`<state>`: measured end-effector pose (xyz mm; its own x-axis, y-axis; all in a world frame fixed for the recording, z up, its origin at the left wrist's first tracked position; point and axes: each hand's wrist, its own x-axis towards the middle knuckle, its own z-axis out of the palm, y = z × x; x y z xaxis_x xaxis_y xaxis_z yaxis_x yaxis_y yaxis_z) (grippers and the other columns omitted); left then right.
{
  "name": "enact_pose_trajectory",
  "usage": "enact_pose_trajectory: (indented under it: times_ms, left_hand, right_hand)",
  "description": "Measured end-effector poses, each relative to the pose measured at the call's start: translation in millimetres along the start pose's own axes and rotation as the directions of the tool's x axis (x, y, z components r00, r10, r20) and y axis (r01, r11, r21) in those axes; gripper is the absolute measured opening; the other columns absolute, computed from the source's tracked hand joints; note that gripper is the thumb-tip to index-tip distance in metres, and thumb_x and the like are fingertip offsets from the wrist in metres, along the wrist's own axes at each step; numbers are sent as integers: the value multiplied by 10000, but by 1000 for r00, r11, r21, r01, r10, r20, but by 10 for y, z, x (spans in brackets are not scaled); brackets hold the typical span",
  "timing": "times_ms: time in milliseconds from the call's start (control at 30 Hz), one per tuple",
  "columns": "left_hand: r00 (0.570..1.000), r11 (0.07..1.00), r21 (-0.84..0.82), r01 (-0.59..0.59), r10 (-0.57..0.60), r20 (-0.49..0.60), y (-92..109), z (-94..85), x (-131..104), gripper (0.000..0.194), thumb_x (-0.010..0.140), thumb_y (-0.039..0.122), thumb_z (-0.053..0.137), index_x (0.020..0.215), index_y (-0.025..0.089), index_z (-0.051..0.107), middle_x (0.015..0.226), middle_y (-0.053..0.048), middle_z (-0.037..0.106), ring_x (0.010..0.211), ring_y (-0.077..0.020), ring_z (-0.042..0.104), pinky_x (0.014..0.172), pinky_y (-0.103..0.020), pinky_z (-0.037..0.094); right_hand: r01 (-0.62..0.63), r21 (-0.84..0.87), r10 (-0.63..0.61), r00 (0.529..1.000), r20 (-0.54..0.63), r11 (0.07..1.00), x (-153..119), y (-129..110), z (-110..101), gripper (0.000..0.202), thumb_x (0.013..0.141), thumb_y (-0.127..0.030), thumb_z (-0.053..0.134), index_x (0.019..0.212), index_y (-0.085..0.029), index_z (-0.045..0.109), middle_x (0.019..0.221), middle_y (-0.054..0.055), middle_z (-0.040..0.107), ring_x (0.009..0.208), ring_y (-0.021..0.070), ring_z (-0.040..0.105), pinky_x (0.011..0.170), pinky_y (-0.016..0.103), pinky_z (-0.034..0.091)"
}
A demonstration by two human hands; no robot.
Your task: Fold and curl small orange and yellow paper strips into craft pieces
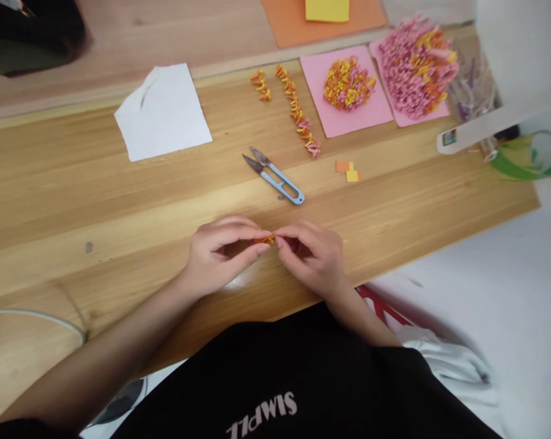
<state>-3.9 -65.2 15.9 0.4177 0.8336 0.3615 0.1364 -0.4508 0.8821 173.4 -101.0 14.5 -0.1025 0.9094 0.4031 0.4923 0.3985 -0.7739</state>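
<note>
The left hand (215, 253) and the right hand (315, 253) of the person come almost together above the wooden table (119, 201), each with thumb and forefinger in a narrow pinch. Both hold one small orange-yellow piece (269, 239), which lies exactly between the fingertips; the fingers cover most of it, so its shape is hard to make out. The other fingers of both hands are partly hidden behind.

Just beyond the hands lies a pair of blue snips (271, 181), with its blades apart and pointing away to the left. Ahead and to the right of the right hand there are small orange and yellow paper bits (352, 176). Farther ahead, a long row of small pieces (296, 110) lies beside a shorter row (261, 85); single pieces are difficult to separate by eye.

To the right of these rows, a smaller heap (349, 83) and a bigger heap (417, 70) cover much of the pink sheets under them. Beyond the left hand is a white paper (169, 119). Well ahead, an orange sheet (287, 27) is cut by the upper border. Far to the right, a green-and-clear object (513, 161) is too blurred to name.
</note>
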Motion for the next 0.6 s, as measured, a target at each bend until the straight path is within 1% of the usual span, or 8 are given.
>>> enact_pose_trajectory:
  times_ms: [200, 600]
  left_hand:
    - [1000, 1000, 11, 15, -15, -1, 3, 3, -7, 118, 805, 120, 704, 887, 193, 747, 795, -29, 748, 697, -119, 684, 626, -227, 571]
    - [1000, 1000, 23, 15, -14, -21, 2, 8, -13, 102, 789, 107, 724, 855, 184, 740, 778, -21, 738, 685, -107, 674, 631, -217, 566]
  right_hand:
    - [5, 8, -5, 1000, -7, 1000, 2, -6, 0, 89, 842, -100, 597, 811, -168, 646, 641, -15, 631, 526, 77, 533, 509, 196, 431]
    - [5, -8, -5, 1000, 9, 1000, -1, -7, 0, 100, 850, -115, 583, 812, -190, 636, 648, -22, 633, 527, 83, 532, 507, 209, 431]
